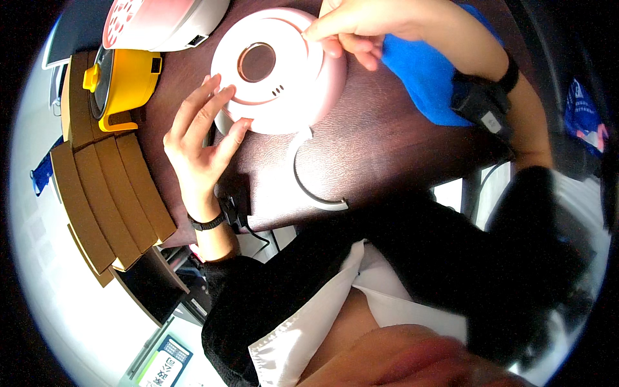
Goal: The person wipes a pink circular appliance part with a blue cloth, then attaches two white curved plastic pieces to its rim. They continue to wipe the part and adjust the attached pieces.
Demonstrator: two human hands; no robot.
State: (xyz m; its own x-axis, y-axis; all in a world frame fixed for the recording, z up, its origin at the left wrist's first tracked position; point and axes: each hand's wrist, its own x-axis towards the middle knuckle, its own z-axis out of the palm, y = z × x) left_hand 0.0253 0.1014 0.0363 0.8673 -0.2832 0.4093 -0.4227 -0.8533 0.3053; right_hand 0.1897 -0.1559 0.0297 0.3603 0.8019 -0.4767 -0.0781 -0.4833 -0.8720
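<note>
A round pink and white appliance [293, 71], seen from above, has a dark disc with a copper-coloured rim at its middle. It looks like a small cooker, though its exact kind does not show. At its left edge my left hand [205, 129] has its fingers spread, with fingertips and thumb at the rim. My right hand [354, 29] reaches over from the upper right. One fingertip rests at the upper right of the white top, while the other fingers hang loosely apart. Below the appliance lies a curved white strip, like a handle [298, 169], on the dark table [387, 151].
A blue cloth [419, 84] lies under my right forearm. Further left stand a yellow pot [132, 80] with a dark lid and a pink and white appliance [161, 22]. Brown cardboard boxes [106, 193] line the left side. My lap is at the table's near edge.
</note>
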